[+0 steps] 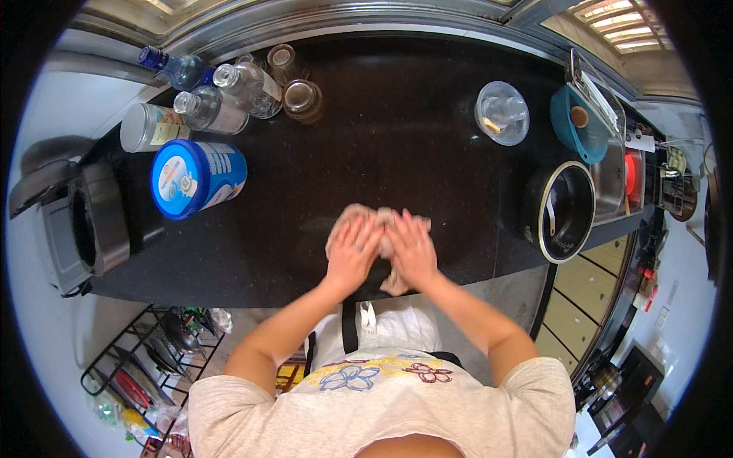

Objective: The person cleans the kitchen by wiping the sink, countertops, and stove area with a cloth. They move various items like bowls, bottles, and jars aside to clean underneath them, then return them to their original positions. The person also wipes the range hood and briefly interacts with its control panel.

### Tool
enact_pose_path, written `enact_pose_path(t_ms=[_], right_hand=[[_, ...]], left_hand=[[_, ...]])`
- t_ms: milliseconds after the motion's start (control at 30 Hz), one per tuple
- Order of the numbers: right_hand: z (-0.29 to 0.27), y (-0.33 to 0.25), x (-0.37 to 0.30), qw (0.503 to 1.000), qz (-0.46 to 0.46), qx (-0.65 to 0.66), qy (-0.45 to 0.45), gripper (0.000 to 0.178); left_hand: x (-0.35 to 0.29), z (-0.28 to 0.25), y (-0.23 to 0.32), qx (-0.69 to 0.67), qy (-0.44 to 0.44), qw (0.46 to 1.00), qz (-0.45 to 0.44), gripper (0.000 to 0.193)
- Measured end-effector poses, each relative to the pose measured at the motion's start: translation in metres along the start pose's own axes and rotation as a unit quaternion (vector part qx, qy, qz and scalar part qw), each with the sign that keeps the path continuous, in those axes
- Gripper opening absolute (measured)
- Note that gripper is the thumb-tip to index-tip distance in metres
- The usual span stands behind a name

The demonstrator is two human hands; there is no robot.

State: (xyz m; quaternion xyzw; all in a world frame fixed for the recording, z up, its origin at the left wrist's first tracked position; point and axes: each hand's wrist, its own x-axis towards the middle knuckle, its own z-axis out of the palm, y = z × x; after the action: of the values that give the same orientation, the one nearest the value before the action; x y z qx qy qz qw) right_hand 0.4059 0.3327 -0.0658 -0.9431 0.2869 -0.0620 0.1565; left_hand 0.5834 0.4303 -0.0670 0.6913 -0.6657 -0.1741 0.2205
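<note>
A crumpled beige-brown cloth (pixel 388 243) lies on the dark countertop (pixel 366 164) near its front edge. My left hand (pixel 356 248) rests flat on the cloth's left side, fingers stretched out and pointing away from me. Beside it, my right hand (pixel 412 248) presses on the cloth's right part with its fingers spread, the two hands angled toward each other. One corner of the cloth hangs down between my wrists toward the counter's edge. Under my palms the cloth is hidden.
At the left stand a blue-lidded tub (pixel 197 178), a white-lidded jar (pixel 153 128) and several glass bottles (pixel 210 109). To the right are a clear plastic bowl (pixel 502 113), a black pot (pixel 561 211) and a teal basin (pixel 578 124) by the sink (pixel 609 183).
</note>
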Motion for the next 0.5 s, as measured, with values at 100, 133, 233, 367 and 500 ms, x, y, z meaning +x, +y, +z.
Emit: enact_pose_path(t_ms=[100, 133, 233, 367, 500], right_hand=[[-0.019, 0.056, 0.125, 0.999, 0.015, -0.016, 0.024, 0.059], [-0.022, 0.075, 0.158, 0.998, 0.017, -0.011, 0.067, 0.061], [-0.022, 0.106, 0.217, 0.991, 0.028, -0.018, 0.13, 0.053], [-0.019, 0.097, 0.141, 0.994, 0.0, 0.014, 0.105, 0.052], [-0.044, 0.065, -0.015, 0.998, 0.022, 0.06, 0.013, 0.057]], left_hand=[[0.123, -0.011, -0.031, 0.046, 0.077, 0.995, -0.052, 0.052], [0.161, -0.006, -0.043, 0.068, 0.131, 0.988, -0.046, 0.05], [0.23, -0.008, -0.054, 0.072, 0.214, 0.972, -0.063, 0.04], [0.173, 0.006, -0.031, 0.045, 0.146, 0.988, -0.019, 0.042], [0.058, 0.038, 0.055, -0.041, 0.071, 0.996, 0.015, 0.044]])
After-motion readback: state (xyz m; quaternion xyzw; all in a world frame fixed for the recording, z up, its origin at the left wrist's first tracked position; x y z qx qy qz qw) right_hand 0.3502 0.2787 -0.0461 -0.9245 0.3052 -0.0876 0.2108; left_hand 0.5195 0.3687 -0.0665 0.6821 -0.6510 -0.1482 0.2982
